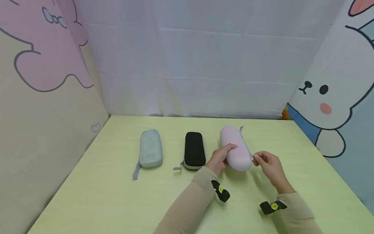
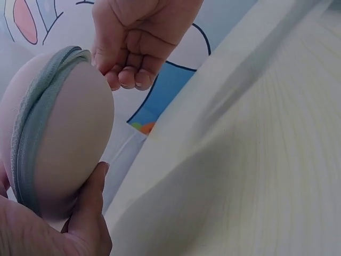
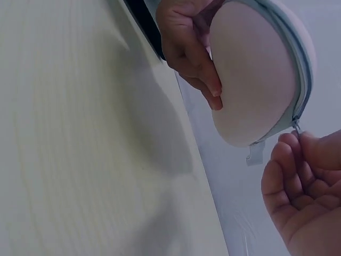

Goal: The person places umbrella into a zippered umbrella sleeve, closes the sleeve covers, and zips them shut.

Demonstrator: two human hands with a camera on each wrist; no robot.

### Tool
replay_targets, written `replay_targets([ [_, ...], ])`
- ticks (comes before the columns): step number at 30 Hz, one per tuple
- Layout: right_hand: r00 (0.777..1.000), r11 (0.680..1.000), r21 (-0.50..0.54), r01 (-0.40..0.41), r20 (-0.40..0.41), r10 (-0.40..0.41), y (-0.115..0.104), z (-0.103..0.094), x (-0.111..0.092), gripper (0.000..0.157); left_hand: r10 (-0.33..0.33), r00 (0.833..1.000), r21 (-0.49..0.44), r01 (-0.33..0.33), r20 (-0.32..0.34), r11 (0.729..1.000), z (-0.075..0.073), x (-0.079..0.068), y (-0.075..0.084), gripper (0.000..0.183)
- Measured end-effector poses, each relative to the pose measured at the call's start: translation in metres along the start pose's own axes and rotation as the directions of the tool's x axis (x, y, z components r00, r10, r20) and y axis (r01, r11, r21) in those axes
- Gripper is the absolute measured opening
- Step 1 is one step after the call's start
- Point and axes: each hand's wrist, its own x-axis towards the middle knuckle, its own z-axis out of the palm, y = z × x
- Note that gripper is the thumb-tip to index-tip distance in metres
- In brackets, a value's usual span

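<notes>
A pink zippered case [image 1: 235, 148] is held a little above the table by my left hand [image 1: 218, 159], its thumb across the top and its fingers underneath. In the right wrist view, a grey-green zipper [image 3: 305, 69] runs round the case's side. At the zipper's lower end, my right hand [image 1: 269, 167] pinches the small zipper pull [image 3: 297, 128] between thumb and forefinger. A short fabric tab [image 3: 256, 153] sticks out from the case's end. The zipper looks closed along the stretch in the left wrist view, where the pull is mostly hidden.
To the left of the hands lies a black zippered case [image 1: 194, 149] with a grey strap. Further left is a grey-green case [image 1: 151, 149] with its strap [image 1: 136, 170] hanging toward the front. The pale yellow table [image 1: 111, 198] meets a white cloth [image 1: 190, 65] at the back.
</notes>
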Motion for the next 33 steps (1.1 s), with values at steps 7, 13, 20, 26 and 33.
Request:
replay_targets([
  [7, 0.995, 0.995, -0.029, 0.095, -0.04, -0.097, 0.0, 0.0, -0.001, 0.018, -0.044, 0.994, 0.041, 0.04, 0.102, 0.998, -0.006, 0.002, 0.001, 0.06],
  [13, 0.991, 0.994, -0.049, 0.094, -0.088, -0.098, -0.001, 0.001, 0.002, 0.018, -0.068, 0.986, 0.1, 0.053, 0.149, 0.994, -0.008, -0.001, 0.003, 0.061],
  [20, 0.996, 0.997, -0.058, 0.06, -0.059, -0.063, -0.002, 0.005, -0.003, 0.018, -0.037, 0.996, 0.036, 0.034, 0.076, 0.999, -0.007, -0.001, 0.003, 0.06],
  [26, 0.992, 0.992, -0.067, 0.107, -0.06, -0.111, 0.0, 0.01, -0.004, 0.015, -0.007, 1.0, 0.002, 0.007, -0.009, 1.0, -0.005, -0.002, 0.003, 0.057],
  [33, 0.972, 0.971, -0.088, 0.222, -0.054, -0.228, 0.005, 0.01, -0.005, 0.01, 0.001, 0.999, -0.018, -0.002, -0.053, 1.0, -0.003, -0.003, 0.002, 0.057],
])
